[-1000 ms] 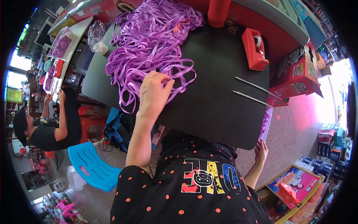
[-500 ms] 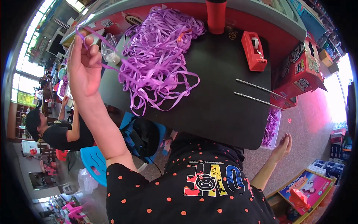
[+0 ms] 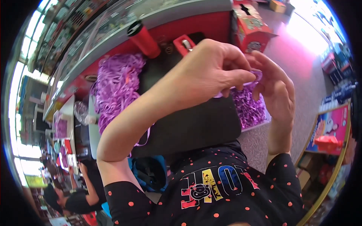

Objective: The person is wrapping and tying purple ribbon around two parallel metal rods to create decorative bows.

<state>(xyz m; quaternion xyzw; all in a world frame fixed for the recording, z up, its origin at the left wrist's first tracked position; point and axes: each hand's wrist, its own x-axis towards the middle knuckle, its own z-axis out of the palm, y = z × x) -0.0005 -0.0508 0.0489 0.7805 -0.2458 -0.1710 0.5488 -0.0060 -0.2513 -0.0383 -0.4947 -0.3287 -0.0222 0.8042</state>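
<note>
My left hand [image 3: 211, 73] reaches across to the right over the dark table [image 3: 188, 126], its thumb and fingers pinched on a purple ribbon [image 3: 258, 76]. Facing it is my right hand [image 3: 278, 88], raised with bent fingers around the same ribbon, whose small loop shows between both hands. My fingers partly cover the ribbon. A big tangled heap of purple ribbon [image 3: 117, 81] lies on the table's left side. Below my hands, at the table's right edge, a pale tray [image 3: 257, 127] holds many short purple ribbon pieces [image 3: 249, 107].
A red tumbler [image 3: 146, 40] and a red tape dispenser [image 3: 183, 44] stand at the table's back. Beyond the right corner is a red carton [image 3: 252, 30]. A display case [image 3: 329, 132] stands at far right. At lower left, another person [image 3: 77, 197] sits working.
My left hand has swung from the far left across to the right with the ribbon. My right hand has come up from beside the table to meet it. The view has turned rightward.
</note>
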